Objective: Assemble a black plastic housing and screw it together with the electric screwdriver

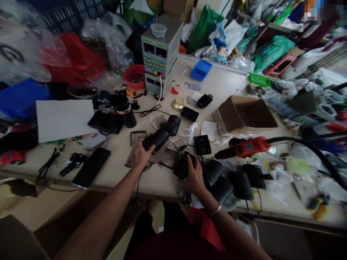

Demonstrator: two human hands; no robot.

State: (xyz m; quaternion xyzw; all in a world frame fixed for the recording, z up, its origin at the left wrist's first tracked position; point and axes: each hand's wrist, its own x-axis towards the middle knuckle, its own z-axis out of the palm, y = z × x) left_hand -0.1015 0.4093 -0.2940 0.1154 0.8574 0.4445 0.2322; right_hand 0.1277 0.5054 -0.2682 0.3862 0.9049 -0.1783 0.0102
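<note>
Head view: left hand [142,153] fingers wrapped round black camera body [162,134]; right hand [193,173], at 3 o'clock, fingers gripping black housing [182,165] on worktop [225,85].

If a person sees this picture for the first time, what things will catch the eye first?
Probably the two hands at the middle of the crowded table: the left hand grips a long black device, the right hand rests on a smaller black part. To the right lies a bright red tool, before an open cardboard box.
</note>
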